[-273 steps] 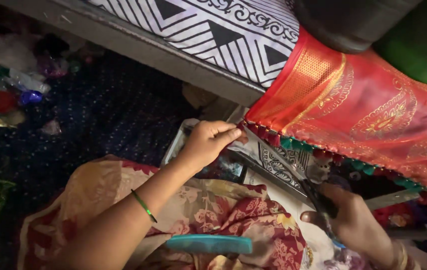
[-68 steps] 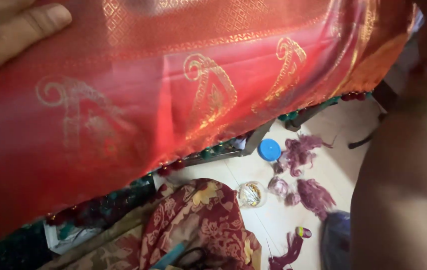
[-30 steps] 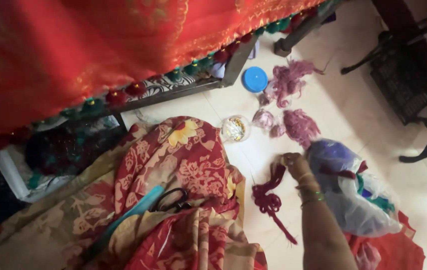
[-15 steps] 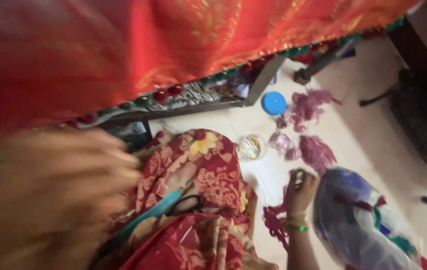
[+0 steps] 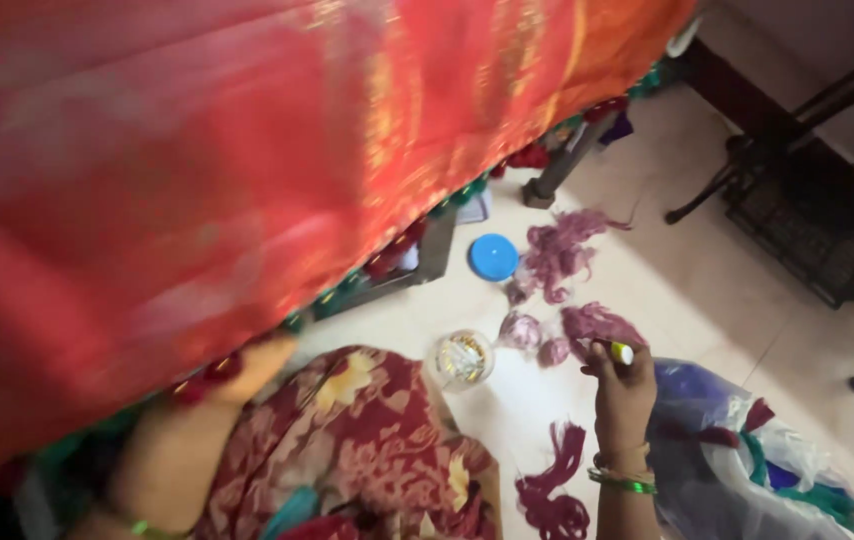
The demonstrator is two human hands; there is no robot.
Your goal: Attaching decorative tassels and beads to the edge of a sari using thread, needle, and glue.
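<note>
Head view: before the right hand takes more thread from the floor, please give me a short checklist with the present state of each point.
1. Right hand free to pick: not ok, its fingers already pinch a small yellow-white object.
2. Mauve thread bundles near that hand: ok, they lie just beside it on the floor.
3. Dark red tassel in view: ok, beside the right wrist.
4. Small clear container upright: ok; contents too blurred to tell.
5. Left hand at the red cloth edge: ok, but whether it grips is cannot tell.
6. Blue round lid out of the way: ok.
</note>
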